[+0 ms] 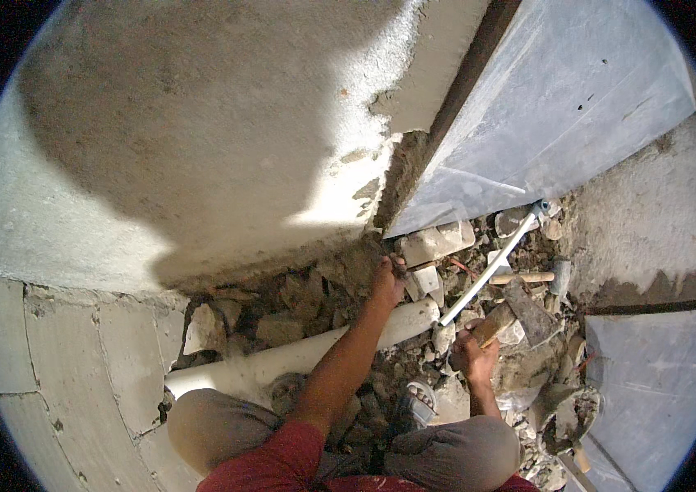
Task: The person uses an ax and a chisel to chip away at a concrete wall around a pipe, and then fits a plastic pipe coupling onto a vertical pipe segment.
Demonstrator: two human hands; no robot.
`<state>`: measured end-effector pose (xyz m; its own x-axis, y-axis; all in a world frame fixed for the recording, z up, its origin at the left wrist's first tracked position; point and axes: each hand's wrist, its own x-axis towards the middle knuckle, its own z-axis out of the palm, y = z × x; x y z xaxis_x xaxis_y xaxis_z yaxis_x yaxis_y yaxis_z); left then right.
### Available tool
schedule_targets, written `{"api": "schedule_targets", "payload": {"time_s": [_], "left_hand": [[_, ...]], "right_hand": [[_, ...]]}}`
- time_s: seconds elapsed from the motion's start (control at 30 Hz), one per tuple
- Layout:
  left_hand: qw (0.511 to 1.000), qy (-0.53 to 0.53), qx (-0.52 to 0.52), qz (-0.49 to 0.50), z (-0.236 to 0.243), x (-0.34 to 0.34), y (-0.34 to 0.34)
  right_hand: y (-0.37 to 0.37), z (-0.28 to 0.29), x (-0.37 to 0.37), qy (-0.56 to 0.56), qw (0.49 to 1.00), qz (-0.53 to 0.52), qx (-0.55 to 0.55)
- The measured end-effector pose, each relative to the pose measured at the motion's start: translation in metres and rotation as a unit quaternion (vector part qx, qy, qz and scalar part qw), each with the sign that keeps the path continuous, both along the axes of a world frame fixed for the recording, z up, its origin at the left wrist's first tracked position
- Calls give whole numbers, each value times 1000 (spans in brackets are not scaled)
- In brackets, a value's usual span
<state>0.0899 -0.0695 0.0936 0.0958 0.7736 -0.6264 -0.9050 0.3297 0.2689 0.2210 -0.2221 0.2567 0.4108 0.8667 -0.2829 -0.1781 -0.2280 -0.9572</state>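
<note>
My right hand (pixel 474 354) is closed round the wooden handle of a trowel (pixel 534 313), its mortar-caked blade pointing away to the right over the rubble. My left hand (pixel 386 281) reaches to the foot of the wall, beside the corner. Its fingers are curled against a dark patch there, and what they hold, if anything, is hidden. Under my left forearm runs a thick white pipe (pixel 409 325). A thin white pipe (pixel 487 275) with a grey elbow fitting slants up between the hands toward the right.
A hammer (pixel 559 277) with a wooden handle lies beyond the trowel. Broken stones (pixel 278 328) fill the trench along the plastered wall (pixel 225 123). A mortar-crusted bucket (pixel 595 407) stands at the lower right. Grey sheets (pixel 561 98) close off the right side. My sandalled foot (pixel 420 402) rests among the rubble.
</note>
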Motion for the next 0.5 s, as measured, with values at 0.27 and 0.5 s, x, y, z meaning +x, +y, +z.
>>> {"api": "schedule_targets", "payload": {"time_s": [0.27, 0.5], "left_hand": [[998, -36, 43, -22, -21, -17, 14], [997, -68, -42, 8, -5, 12, 34]], "right_hand": [[-3, -33, 3, -17, 999, 15, -28], [22, -102, 8, -248, 966, 37, -69]]}}
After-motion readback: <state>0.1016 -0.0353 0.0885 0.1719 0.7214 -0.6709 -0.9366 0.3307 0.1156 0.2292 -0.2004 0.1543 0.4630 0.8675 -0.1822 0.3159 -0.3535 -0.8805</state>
